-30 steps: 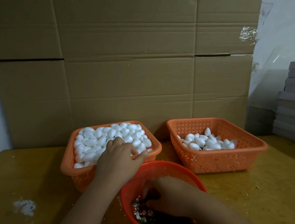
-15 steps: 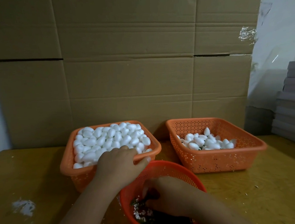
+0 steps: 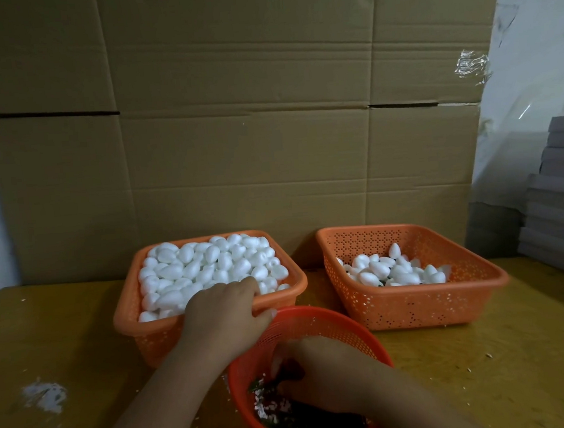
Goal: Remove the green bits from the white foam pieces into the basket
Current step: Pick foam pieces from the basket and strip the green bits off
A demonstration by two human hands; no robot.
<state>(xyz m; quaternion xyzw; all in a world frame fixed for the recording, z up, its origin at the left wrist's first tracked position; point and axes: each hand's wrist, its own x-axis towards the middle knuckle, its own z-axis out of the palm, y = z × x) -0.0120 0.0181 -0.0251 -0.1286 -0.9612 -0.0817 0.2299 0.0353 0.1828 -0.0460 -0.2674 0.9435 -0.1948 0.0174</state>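
Near edge, round basket (image 3: 321, 323): my right hand (image 3: 325, 370) reaches inside, fingers curled over the dark green bits (image 3: 312, 422); whether they pinch anything I cannot tell.
Left basket (image 3: 129, 312): my left hand (image 3: 224, 311) lies over its near rim on the foam pieces (image 3: 203, 268), fingers bent down; grip hidden.
Risk: the heaped foam may spill over the rim if I drag my left hand back.
Risk: crumbs scatter onto the table (image 3: 62, 335).

We see our left hand (image 3: 226, 309) resting on the near rim of the full basket (image 3: 131, 315) of foam pieces (image 3: 207, 268), our right hand (image 3: 325, 374) curled inside the round basket (image 3: 317, 323) over green bits (image 3: 292, 421).
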